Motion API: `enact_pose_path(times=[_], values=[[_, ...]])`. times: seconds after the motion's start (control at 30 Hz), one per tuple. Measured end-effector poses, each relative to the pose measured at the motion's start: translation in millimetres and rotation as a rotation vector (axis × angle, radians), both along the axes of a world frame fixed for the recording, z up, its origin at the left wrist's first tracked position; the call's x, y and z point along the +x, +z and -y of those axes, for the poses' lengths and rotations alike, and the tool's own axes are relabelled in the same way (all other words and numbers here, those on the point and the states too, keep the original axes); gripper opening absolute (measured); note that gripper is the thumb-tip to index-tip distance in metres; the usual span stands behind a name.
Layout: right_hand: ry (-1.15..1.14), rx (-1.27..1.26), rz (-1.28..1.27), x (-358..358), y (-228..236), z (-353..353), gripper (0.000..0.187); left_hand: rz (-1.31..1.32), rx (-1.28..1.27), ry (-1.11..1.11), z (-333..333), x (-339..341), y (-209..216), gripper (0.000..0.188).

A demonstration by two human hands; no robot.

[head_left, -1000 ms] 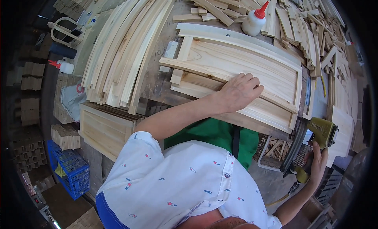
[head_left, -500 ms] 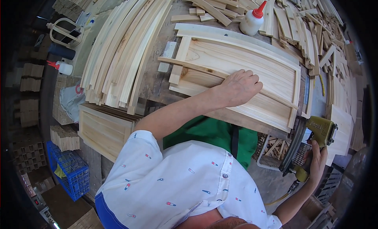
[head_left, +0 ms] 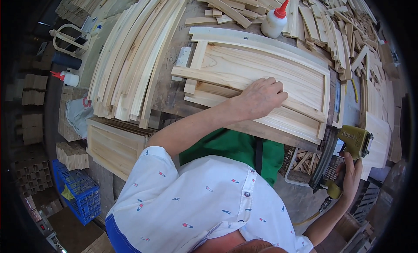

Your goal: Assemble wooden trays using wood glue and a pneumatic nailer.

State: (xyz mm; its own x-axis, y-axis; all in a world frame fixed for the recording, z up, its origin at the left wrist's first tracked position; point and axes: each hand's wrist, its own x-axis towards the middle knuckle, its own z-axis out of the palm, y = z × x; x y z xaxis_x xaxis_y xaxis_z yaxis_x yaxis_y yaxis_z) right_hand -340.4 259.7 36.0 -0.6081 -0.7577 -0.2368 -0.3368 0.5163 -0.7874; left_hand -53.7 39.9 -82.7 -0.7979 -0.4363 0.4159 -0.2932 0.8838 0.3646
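Note:
My left hand (head_left: 262, 97) is closed over a long pale wooden strip (head_left: 204, 77), gripping it near its middle. The strip lies lengthwise across a framed wooden panel (head_left: 252, 59) on the bench, and its left end sticks out past the panel's side piece. Part of the strip and the panel's near side are hidden under my hand and forearm. Out to the right, my right hand (head_left: 352, 177) is wrapped around the handle of an olive-green nail gun (head_left: 356, 142). The gun's long dark magazine is beside the panel's right near corner.
Long wooden strips (head_left: 130, 57) are stacked left of the panel. A white glue bottle with a red tip (head_left: 274, 24) stands behind it, near loose offcuts (head_left: 230, 9). Framed panels (head_left: 114, 144) are stacked at left, above a blue crate (head_left: 80, 194). An air hose (head_left: 307, 219) trails from the gun.
The strip has turned under my left hand, showing a broader face, and its left end has shifted slightly left and nearer. My right hand and the nail gun have stayed about in place.

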Motion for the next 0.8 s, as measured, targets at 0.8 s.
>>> enact_pose_path(times=[0.8], values=[[-0.021,0.026,0.002,12.5,8.4,8.7,0.027,-0.01,0.126,-0.044,-2.4,1.9,26.4,0.037]])
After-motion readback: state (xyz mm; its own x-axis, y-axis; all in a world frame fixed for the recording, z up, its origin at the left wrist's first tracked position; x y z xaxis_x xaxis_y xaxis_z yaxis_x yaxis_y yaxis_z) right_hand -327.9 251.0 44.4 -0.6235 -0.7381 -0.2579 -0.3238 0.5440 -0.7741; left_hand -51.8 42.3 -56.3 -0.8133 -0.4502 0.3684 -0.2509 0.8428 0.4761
